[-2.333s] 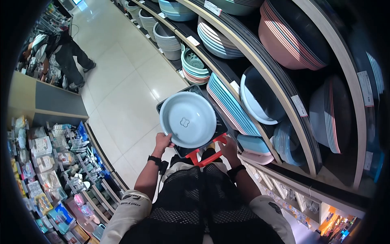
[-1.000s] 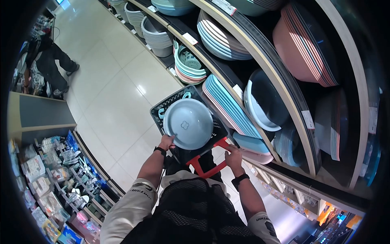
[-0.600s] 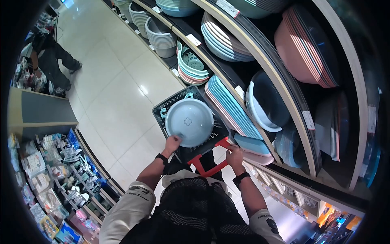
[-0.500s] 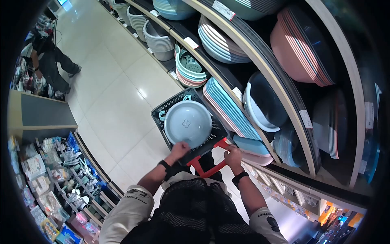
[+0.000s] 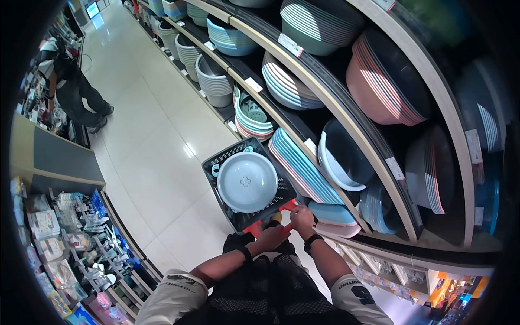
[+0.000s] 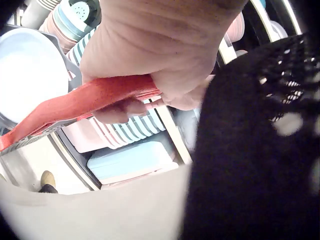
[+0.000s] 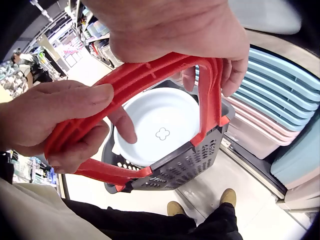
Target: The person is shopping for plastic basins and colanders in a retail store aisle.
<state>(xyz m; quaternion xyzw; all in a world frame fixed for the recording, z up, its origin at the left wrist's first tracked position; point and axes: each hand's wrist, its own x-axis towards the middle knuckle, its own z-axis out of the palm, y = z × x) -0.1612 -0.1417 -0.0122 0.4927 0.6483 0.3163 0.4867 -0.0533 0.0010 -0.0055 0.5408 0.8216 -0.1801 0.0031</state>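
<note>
A black plastic basket (image 5: pixel 233 214) hangs in front of me with a pale blue round basin (image 5: pixel 246 181) lying flat inside it. Both hands grip its red handles (image 5: pixel 287 207) close together: my left hand (image 5: pixel 275 234) curls round from the left, my right hand (image 5: pixel 303 219) from the right. In the right wrist view the right hand (image 7: pixel 170 30) closes over the top of the red handles (image 7: pixel 150 75), the left hand (image 7: pixel 55 120) wraps them lower down, and the basin (image 7: pixel 160 125) shows below. The left wrist view shows my left hand (image 6: pixel 160 50) wrapped on the red handle (image 6: pixel 90 100).
Curved shelves (image 5: pixel 346 119) on the right hold stacks of pink, blue and grey basins. Pale storage boxes (image 5: pixel 330 214) sit on the lowest shelf beside the basket. A small-goods display (image 5: pixel 59 227) lines the left. A person (image 5: pixel 70 81) stands far up the tiled aisle (image 5: pixel 157 146).
My left hand let go of the basin's rim and moved right onto the red handles beside the right hand. The basin now lies in the basket, untouched.
</note>
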